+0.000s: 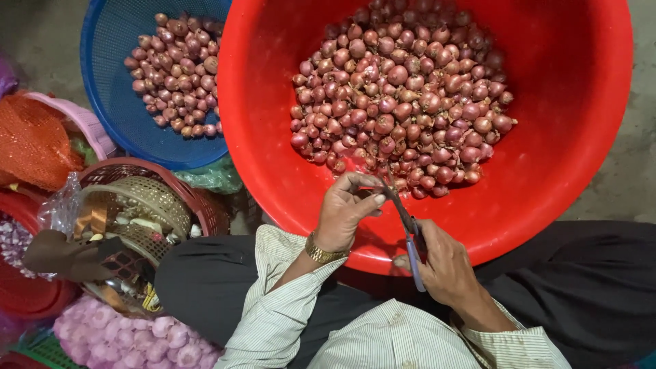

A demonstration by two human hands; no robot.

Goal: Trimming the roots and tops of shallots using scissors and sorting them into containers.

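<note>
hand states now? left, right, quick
Left hand: closed, pinching something small at the scissor tips; the item itself cannot be told.
Right hand: closed on blue-handled metal scissors.

Upper left, on grey concrete floor (pixel 632 171): blue plastic basket (pixel 109 82) with a small heap of red shallots (pixel 179 72). Below it, brown woven basket (pixel 205 198) with a smaller tan wicker basket (pixel 154 198) tilted inside, crumpled clear plastic bag (pixel 58 205) against its left rim. Far left: orange mesh sack (pixel 31 140) across a pink basket (pixel 85 123). Bottom left: pile of pale purple garlic bulbs (pixel 123 338), just beside a red tub (pixel 27 294). Green plastic (pixel 212 176) wedged between blue and brown baskets.
</note>
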